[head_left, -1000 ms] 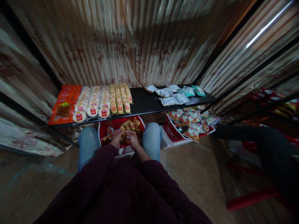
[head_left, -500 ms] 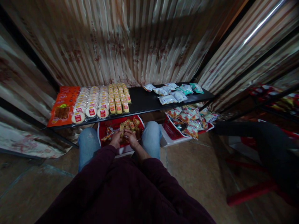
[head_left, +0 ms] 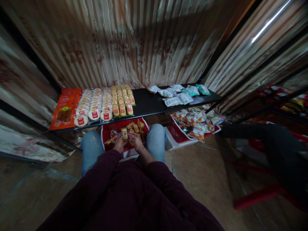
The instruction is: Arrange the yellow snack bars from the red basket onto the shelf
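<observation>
Shelf [head_left: 149, 107], black and narrow, runs crosswise just beyond the hands. Pleated curtain [head_left: 144, 48] behind it, more at both sides; tile floor [head_left: 199, 173] below, dim light. On shelf, ahead-left of hands: orange packet [head_left: 64, 110], columns of round wrapped crackers [head_left: 94, 113], then yellow wrapped cakes [head_left: 122, 111]. Ahead-right: white pouches [head_left: 173, 101], teal pouch [head_left: 203, 89] near the far right end. Black surface shows between cakes and pouches.

Left hand [head_left: 118, 143] partly closed, fingertips on one upright wrapped cake [head_left: 124, 134]. Right hand [head_left: 136, 140] just beside it, fingers bent loosely; cannot tell if they grip anything. Both over red basket [head_left: 113, 125], more wrapped pieces [head_left: 136, 129] just past right fingers.

Edges: shelf's front edge passes just past the hands, above basket's far rim. Knees in jeans [head_left: 90, 144] flank the basket, so side room is tight. Right of hands, beyond the knee: second basket [head_left: 177, 133] with piled packets [head_left: 197, 120]; farther right, another person's dark trouser leg [head_left: 252, 134].
</observation>
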A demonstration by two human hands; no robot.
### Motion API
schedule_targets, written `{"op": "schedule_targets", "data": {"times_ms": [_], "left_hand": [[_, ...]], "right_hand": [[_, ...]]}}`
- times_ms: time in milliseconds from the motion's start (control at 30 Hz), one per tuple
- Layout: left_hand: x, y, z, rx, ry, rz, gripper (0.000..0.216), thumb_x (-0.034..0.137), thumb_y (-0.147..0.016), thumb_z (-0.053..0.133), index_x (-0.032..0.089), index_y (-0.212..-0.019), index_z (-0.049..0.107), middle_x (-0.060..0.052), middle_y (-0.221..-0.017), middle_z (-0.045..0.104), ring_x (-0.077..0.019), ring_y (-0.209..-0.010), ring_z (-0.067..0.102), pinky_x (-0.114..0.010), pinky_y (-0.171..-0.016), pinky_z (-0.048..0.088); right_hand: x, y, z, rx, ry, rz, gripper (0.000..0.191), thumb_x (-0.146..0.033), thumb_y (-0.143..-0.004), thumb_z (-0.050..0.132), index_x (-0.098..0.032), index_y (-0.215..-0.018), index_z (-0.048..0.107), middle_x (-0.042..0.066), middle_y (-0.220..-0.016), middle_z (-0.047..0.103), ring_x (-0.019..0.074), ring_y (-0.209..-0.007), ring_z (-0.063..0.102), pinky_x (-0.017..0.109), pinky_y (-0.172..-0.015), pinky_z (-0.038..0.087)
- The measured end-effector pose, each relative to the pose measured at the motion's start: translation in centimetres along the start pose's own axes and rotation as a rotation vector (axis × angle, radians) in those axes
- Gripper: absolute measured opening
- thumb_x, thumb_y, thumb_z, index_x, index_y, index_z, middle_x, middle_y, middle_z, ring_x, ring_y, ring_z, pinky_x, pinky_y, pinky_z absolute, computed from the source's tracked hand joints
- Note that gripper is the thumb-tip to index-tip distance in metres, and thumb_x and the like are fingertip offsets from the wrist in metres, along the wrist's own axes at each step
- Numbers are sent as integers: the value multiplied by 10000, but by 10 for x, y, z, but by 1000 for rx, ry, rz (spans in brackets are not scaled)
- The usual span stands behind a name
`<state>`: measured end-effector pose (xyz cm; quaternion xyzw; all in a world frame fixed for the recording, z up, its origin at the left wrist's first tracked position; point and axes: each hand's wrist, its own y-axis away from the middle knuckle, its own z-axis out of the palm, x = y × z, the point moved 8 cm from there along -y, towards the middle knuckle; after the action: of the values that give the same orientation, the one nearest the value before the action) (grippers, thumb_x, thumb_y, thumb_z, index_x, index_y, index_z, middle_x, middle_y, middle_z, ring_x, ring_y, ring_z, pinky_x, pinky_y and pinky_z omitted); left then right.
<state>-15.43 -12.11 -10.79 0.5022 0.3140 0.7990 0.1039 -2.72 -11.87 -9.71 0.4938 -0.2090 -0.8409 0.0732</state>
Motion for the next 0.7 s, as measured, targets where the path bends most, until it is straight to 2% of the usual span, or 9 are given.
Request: {"op": "schedule_targets", "data": {"times_ms": [100,267,467,600,700], "left_hand": [[-6,0,-4,62,39,-53,133,244,-777,670,202,-855,572,-10,-792,629,-118,-702,619,-254,-710,512],[-12,0,-3,39,81,-131,99,195,-800,633,186,-868,562,-28,-762,629,-127,-656,618,-263,-676,531],[-19,0,-7,71,119,-225,84,150,-855,547,187,-928,565,-28,-731,616,-134,-633,623,-254,-635,540],[-19,0,-7,81,127,-236,123,154,-851,554,194,-967,566,-34,-756,630,-142,-644,627,-273,-663,543],[-19,0,-8,88,109,-233,118,136,-849,544,191,-949,574,-21,-722,611,-132,-645,619,-241,-654,513]], "right_hand": [[-1,1,0,15,18,-11,245,-278,-574,721,-229,-815,729,50,-954,761,232,-946,667,261,-626,456],[-4,3,2,-15,11,-26,236,-294,-616,685,-239,-842,724,38,-969,757,224,-953,658,280,-673,476],[-3,4,5,-64,32,-12,255,-311,-626,703,-234,-869,709,37,-929,743,208,-909,653,297,-740,484],[-2,3,3,-36,42,-13,238,-310,-602,721,-236,-828,723,32,-899,748,200,-861,652,285,-701,484],[0,1,2,-20,49,-43,237,-328,-581,735,-228,-795,732,35,-882,749,194,-839,650,270,-670,483]]}}
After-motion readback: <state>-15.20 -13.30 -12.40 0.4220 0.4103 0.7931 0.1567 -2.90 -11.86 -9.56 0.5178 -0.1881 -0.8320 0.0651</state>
